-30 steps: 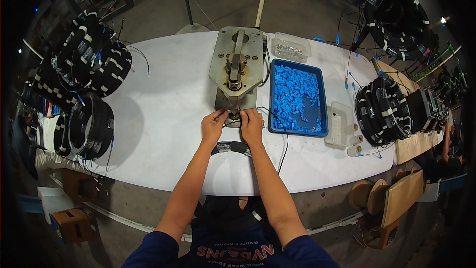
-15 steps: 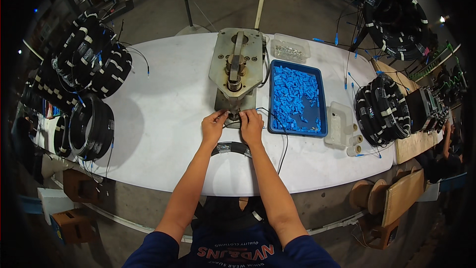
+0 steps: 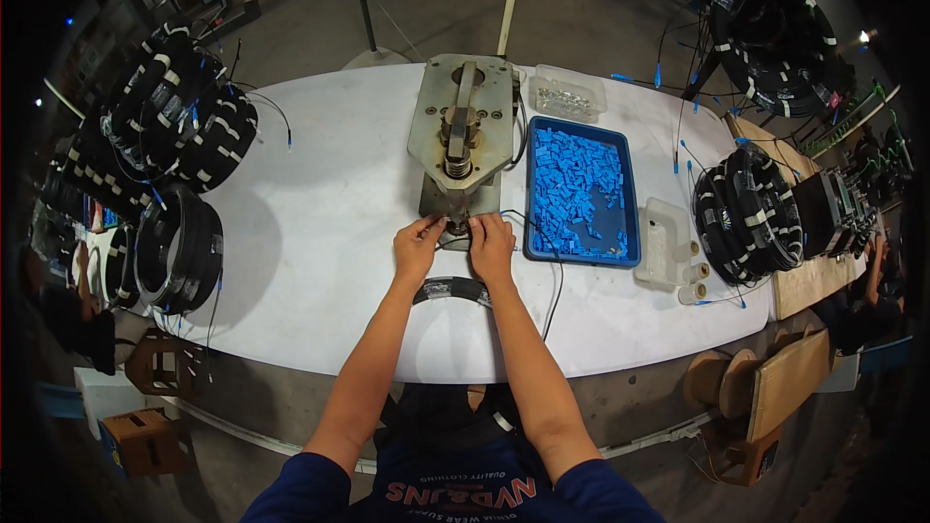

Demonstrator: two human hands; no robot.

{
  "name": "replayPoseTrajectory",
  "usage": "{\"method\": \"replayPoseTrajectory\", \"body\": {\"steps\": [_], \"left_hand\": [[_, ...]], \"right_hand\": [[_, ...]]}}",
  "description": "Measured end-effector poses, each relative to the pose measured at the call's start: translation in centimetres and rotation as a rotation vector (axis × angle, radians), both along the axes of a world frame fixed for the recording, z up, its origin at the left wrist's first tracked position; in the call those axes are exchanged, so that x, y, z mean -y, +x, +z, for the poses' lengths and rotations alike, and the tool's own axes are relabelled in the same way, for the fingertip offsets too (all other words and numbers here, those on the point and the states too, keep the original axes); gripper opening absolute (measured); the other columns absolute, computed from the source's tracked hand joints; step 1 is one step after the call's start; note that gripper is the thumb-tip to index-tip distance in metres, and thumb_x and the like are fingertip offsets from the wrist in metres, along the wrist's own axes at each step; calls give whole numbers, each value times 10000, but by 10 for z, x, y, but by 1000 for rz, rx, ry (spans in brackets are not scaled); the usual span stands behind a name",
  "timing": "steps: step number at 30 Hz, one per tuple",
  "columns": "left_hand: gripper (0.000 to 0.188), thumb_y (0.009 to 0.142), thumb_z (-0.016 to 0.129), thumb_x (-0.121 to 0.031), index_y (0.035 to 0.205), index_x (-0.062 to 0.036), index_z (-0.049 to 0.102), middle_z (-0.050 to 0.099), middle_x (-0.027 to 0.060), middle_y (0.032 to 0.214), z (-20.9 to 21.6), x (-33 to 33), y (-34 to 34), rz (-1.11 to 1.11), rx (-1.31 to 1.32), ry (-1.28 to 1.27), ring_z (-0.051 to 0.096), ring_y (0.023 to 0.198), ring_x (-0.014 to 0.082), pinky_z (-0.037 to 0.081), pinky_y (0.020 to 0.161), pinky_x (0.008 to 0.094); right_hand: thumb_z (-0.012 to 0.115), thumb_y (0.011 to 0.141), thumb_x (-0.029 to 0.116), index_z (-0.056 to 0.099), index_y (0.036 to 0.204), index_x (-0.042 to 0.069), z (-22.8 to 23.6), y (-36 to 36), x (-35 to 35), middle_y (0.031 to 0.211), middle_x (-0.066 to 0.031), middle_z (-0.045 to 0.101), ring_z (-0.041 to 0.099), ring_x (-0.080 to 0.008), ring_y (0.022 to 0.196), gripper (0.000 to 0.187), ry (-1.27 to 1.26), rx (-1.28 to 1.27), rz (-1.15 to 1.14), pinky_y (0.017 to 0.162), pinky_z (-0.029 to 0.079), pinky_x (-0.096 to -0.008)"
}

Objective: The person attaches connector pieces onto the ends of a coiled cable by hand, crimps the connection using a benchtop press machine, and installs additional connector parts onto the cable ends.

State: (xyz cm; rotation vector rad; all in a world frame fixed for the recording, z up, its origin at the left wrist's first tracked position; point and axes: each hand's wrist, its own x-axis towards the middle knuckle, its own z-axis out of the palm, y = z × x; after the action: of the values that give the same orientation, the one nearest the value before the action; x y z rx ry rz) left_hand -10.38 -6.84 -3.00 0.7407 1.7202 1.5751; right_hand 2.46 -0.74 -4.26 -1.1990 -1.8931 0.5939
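At the foot of a grey metal hand press (image 3: 463,150), both of my hands meet with bent, pinched fingers. My left hand (image 3: 417,246) is closed on the left side of the press head, my right hand (image 3: 492,247) on the right. A thin black cable (image 3: 559,276) bends round from beside my right hand toward me, and a dark strand shows just under the fingertips. The fingers hide the piece right beneath the press. Between my forearms lies a taped black cable coil (image 3: 450,289), partly covered by the right arm.
Right of the press stands a blue tray (image 3: 635,223) of small blue connectors. Clear plastic boxes (image 3: 581,80) (image 3: 661,276) and small rolls (image 3: 693,292) are nearby. Black cable coils (image 3: 179,250) (image 3: 746,218) stand at both table ends. A co-worker's arm (image 3: 85,281) shows far left.
My hands and the press keep the same place. At the far left edge, a co-worker in dark clothing has come further into view beside the table.
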Motion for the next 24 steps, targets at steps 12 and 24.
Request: {"method": "replayPoseTrajectory", "body": {"steps": [12, 24], "left_hand": [[259, 888, 728, -172, 1078, 3, 731, 669, 4, 794, -2, 0, -1, -4, -5, 19, 524, 699, 61, 425, 625, 218], [253, 929, 671, -130, 1122, 31, 701, 723, 58, 929, -6, 3, -3, -55, 127, 123, 611, 803, 78, 470, 715, 220]], "right_hand": [[530, 973, 217, 651, 928, 69, 1, 1, 1, 946, -82, 612, 536, -326, 873, 197, -9, -19, 18, 766, 390, -445], [643, 902, 147, 668, 959, 57, 9, 9, 4, 945, -101, 654, 584, -305, 906, 109, -11, -172, 118, 819, 454, -396]]}}
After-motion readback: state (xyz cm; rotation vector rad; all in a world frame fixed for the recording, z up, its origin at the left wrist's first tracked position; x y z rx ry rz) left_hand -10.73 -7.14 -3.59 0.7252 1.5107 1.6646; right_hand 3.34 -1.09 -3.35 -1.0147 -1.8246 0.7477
